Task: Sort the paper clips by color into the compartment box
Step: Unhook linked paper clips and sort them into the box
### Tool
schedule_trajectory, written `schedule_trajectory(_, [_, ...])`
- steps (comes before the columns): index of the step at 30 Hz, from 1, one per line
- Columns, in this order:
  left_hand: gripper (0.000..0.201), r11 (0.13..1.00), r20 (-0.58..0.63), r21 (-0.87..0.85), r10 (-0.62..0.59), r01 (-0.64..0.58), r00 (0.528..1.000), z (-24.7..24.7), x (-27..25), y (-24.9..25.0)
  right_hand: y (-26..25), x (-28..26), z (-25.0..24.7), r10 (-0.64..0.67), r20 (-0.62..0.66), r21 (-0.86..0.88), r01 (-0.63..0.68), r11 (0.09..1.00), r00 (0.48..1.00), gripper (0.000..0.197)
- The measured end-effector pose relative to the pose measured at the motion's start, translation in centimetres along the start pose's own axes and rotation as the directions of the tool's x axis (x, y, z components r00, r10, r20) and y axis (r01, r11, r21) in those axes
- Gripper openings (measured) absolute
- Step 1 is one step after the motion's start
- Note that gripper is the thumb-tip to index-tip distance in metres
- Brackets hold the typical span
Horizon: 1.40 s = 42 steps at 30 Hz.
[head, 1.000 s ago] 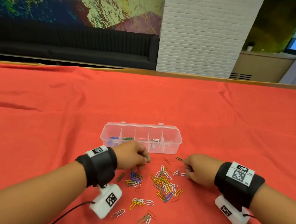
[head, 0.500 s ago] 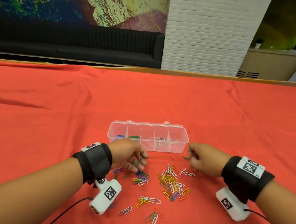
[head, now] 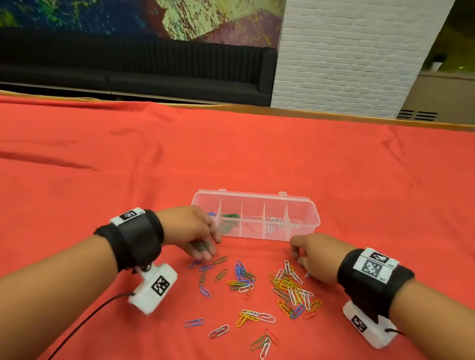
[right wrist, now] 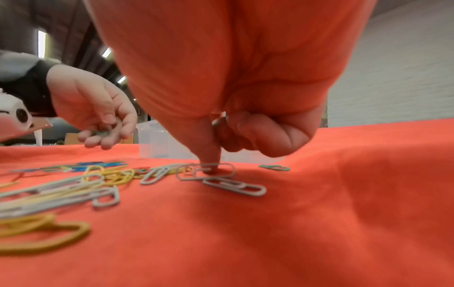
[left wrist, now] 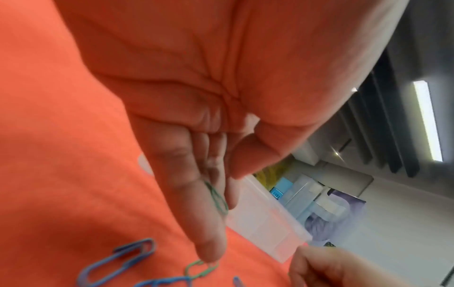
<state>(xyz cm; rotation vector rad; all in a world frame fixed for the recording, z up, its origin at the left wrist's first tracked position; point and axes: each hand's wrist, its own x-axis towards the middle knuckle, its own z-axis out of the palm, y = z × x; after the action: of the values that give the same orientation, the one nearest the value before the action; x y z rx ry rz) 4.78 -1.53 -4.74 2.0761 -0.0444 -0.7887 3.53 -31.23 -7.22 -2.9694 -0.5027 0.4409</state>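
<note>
On red cloth (head: 94, 143), sofa (head: 126, 70) behind | left hand (head: 188, 229) cups green clips (left wrist: 217, 198) | right hand (head: 315, 254) presses white clip (right wrist: 196, 174)

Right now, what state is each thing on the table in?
compartment box: open, a few sorted clips inside.
left hand: holds green clips in curled fingers.
right hand: index fingertip presses a white clip on the cloth.
loose clips: mixed colours, scattered on the cloth.

The compartment box (head: 302, 211) is clear, glossy, smooth plastic. The paper clips (head: 289, 287) look matt, colour-coated. Beneath lies matt, creased red cloth (head: 120, 172). The 2 wrist straps (head: 137, 236) are black fabric. Far off stands rough white brick (head: 350, 47).
</note>
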Motion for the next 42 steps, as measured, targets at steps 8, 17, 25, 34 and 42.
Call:
schedule_trajectory(8, [0.011,0.669,-0.043,0.734,0.218,-0.117,0.975,1.2,-1.2,-1.8,0.6,-1.0,-1.3,0.028,0.066,0.712,-0.067,0.699,0.997,0.009])
schedule_trajectory(17, [0.012,0.665,0.026,0.712,0.295,-0.225,0.955,2.6,-2.6,-2.1,1.9,-3.6,-3.3,-0.029,-0.026,0.901,0.011,-0.434,0.999,0.022])
schedule_trajectory(25, [0.023,0.534,0.229,0.734,0.385,-0.419,0.894,7.2,-3.8,-1.6,-1.2,-3.2,-1.8,0.052,0.044,0.843,-0.065,0.534,0.998,0.025])
schedule_trajectory(34, [0.022,0.365,0.083,0.898,0.404,-0.244,0.911,8.0,-3.4,-0.5,-6.9,-7.2,2.5,-0.242,0.133,-0.035,0.248,0.968,0.961,0.02])
schedule_trajectory(42, [0.032,0.333,0.014,0.929,0.412,-0.164,0.911,10.3,-0.8,0.7,-6.1,-7.3,0.9,-0.239,0.145,0.041,0.236,0.971,0.96,0.004])
